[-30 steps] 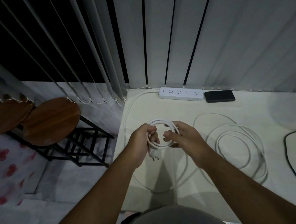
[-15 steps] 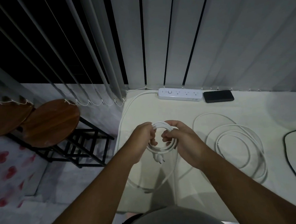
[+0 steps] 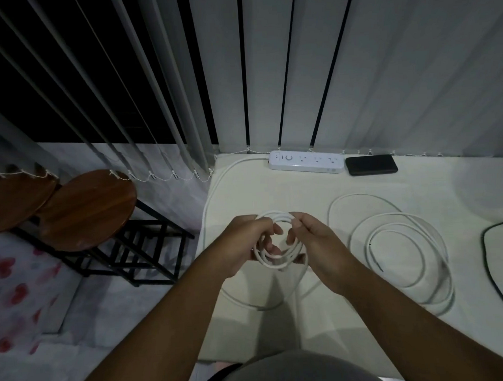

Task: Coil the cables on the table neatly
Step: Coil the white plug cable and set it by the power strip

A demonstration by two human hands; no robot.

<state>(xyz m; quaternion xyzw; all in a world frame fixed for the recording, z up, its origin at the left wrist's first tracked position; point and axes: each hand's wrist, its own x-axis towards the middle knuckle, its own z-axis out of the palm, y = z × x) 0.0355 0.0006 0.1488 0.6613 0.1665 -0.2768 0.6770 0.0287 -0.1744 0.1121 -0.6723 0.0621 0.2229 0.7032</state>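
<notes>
Both my hands, left and right, fingers grasping small white cable coil above near-left table. Its slack trails below, uncoiled. Loose white cable right, black cable far right: untouched.

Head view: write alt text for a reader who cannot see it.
Two bare hands, the left hand and right hand, hold a small coil of white cable above a pale table, slack trailing below. To the right lie a loose white cable and a black cable; a white power strip and a black phone sit by the blinds.
</notes>
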